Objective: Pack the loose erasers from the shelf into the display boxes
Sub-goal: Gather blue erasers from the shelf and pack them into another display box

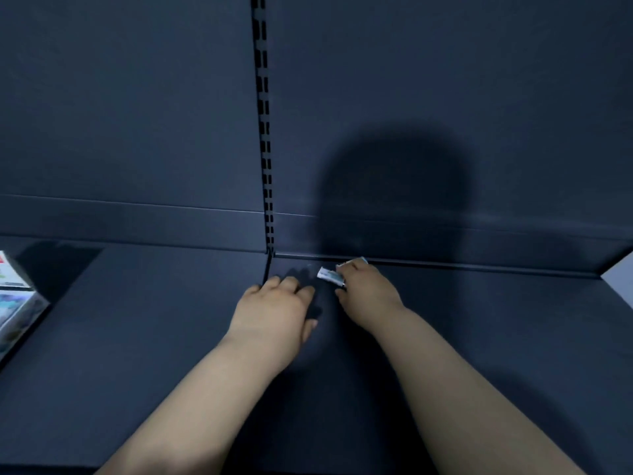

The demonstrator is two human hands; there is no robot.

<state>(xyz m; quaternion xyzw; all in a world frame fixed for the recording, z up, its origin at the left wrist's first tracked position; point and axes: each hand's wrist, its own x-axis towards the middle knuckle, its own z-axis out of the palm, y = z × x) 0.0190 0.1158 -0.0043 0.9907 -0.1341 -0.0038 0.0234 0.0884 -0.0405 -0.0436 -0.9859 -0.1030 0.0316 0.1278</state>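
Dark blue-grey metal shelf [137, 337], dimly lit, backed by a matching panel [445, 80] with one slotted black upright [265, 149]. Count: one printed cardboard display box [15, 303] at the far left edge, two small white-and-blue wrapped erasers [329, 275]. The right grip [368, 293] clasps both erasers at the shelf's rear edge; the left grip [277, 303] rests just beside it on the shelf, fingers loosely bent, nothing visible in it.

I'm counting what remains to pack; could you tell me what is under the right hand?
A white-and-blue eraser pokes out from under the right hand, gripped by its fingers. The palm covers anything else lying on the shelf beneath.
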